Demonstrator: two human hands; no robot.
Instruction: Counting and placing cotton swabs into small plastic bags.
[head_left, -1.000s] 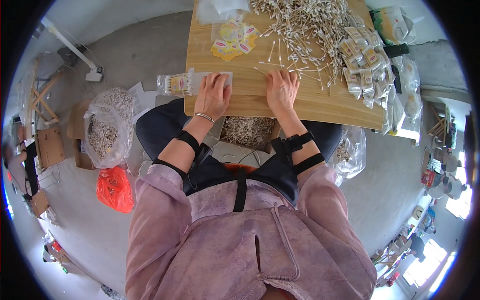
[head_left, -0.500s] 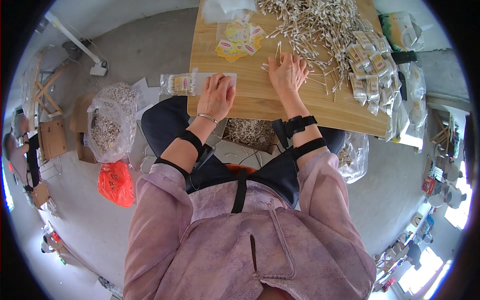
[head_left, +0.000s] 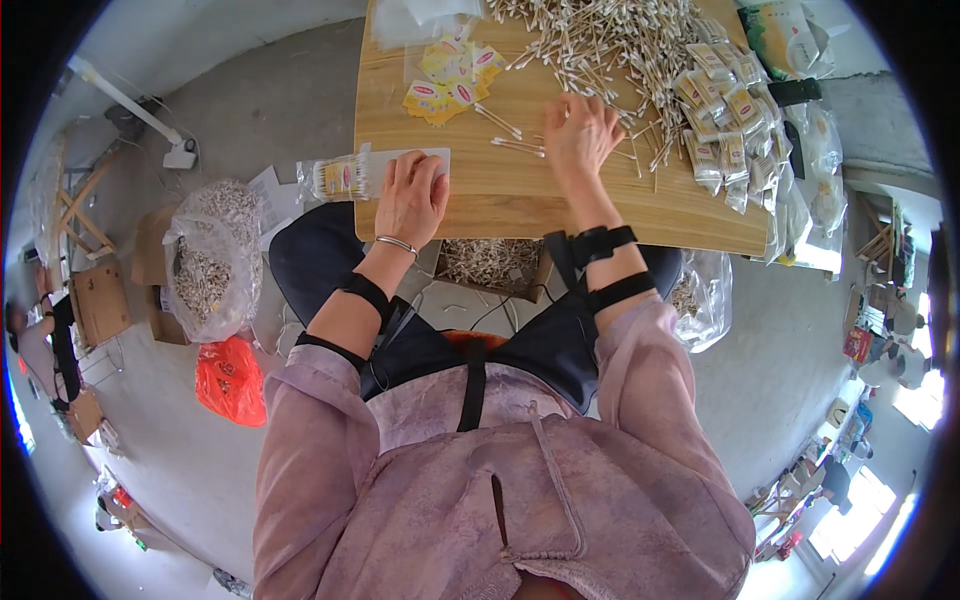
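Observation:
My left hand [head_left: 411,197] lies flat on a clear plastic packet [head_left: 372,172] at the near left edge of the wooden table [head_left: 520,200]. My right hand [head_left: 581,135] reaches forward with spread fingers onto the edge of a big heap of cotton swabs [head_left: 610,40]. A few loose swabs [head_left: 518,146] lie just left of it. Small yellow printed sachets [head_left: 448,75] sit further back on the left. Filled swab packets [head_left: 728,125] are stacked along the right side.
Under the table stands a box of swabs [head_left: 490,262]. On the floor to the left are a clear bag of swabs [head_left: 208,260], a red bag [head_left: 230,378] and cardboard boxes [head_left: 100,300]. Another clear bag [head_left: 700,295] hangs at the right.
My right hand has moved forward across the table from the near edge to the swab heap. My left hand stays on the plastic packet.

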